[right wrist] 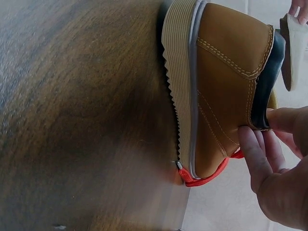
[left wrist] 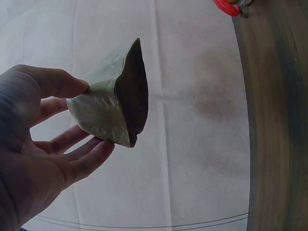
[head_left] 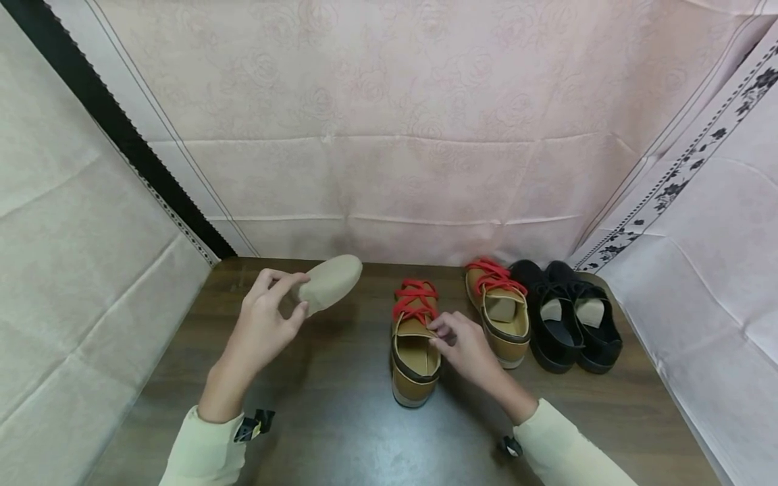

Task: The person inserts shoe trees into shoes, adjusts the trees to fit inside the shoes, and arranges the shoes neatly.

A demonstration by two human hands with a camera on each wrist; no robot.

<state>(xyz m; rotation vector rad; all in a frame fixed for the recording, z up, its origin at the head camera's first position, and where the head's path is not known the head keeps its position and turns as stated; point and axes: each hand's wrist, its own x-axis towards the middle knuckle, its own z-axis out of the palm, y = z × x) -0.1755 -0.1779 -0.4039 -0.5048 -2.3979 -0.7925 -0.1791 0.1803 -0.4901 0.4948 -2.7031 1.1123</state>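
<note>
My left hand point(head_left: 258, 331) pinches a beige moulded shoe insert point(head_left: 333, 282) between thumb and fingers, held up to the left of the shoes. The left wrist view shows the insert point(left wrist: 98, 113) is hollow, with a dark inside. A tan shoe point(head_left: 413, 390) with red laces point(head_left: 416, 297) stands upright on the table, toe away from me. At its right side, my right hand point(head_left: 468, 347) grips the collar, thumb at the dark padded rim and fingers against the tan side point(right wrist: 226, 62). This shoe's opening faces me and shows a pale lining.
To the right stands the other tan shoe point(head_left: 512, 352) with red laces and a pale insert point(head_left: 501, 309) inside. Beside it is a pair of black shoes point(head_left: 554, 361), also with pale inserts. Pale patterned cloth point(head_left: 389, 169) hangs behind the brown wooden table point(head_left: 340, 418) and along its sides.
</note>
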